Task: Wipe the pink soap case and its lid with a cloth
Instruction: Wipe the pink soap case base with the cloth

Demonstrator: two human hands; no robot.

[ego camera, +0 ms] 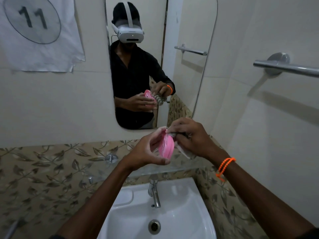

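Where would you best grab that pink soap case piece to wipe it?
Probably by its narrow rim, from the left, as the left hand does. The pink soap case piece stands on edge, so thumb below and fingers above leave its broad face open to the cloth in the right hand.

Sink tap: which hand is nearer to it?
Left. The left hand, holding the pink soap case, sits almost straight above the sink tap; the right hand, gripping the cloth, is above and off to its right.
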